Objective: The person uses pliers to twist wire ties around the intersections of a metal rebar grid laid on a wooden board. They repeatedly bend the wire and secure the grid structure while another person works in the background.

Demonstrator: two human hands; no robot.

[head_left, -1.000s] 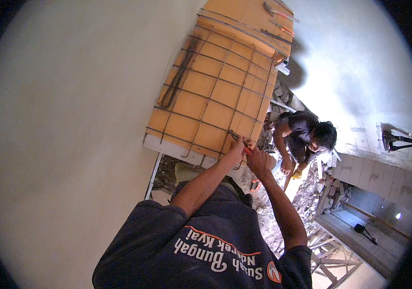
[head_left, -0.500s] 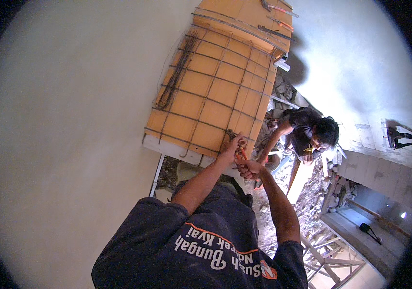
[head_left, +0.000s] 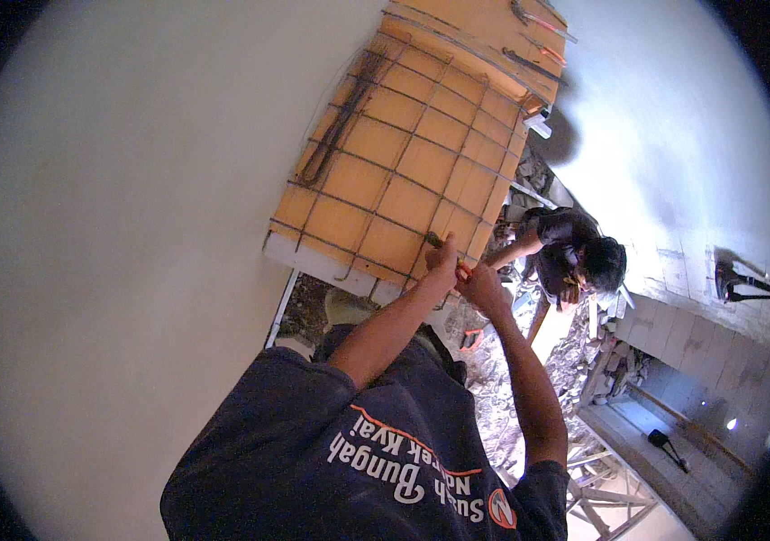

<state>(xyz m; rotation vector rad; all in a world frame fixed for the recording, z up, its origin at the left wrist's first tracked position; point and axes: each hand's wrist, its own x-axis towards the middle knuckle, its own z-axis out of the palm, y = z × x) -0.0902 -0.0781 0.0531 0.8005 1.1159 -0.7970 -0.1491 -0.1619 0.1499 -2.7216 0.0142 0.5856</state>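
My right hand (head_left: 482,290) is closed around the orange handles of a pair of pliers (head_left: 464,270), just beyond the near edge of the orange panel (head_left: 385,251). Right beside it, my left hand (head_left: 442,256) is closed near the grid's near right corner. A dark metal piece (head_left: 435,240) pokes out past its fingers; whether it is the tool's head or something else is unclear. A grid of tied steel rebar (head_left: 395,169) lies over the panel. Its hooked bar ends hang over the near edge.
A bundle of tie wire (head_left: 340,135) lies on the grid's left side. Several hand tools, including a hammer (head_left: 542,20), rest at the panel's far end. To the right, another person (head_left: 574,248) crouches over rubble, beside a board (head_left: 554,334). An orange-handled tool (head_left: 472,340) lies below.
My right hand has moved up and right, closer against my left hand, and the handles now show less. The view has shifted slightly. The orange-handled tool on the ground shows more fully.
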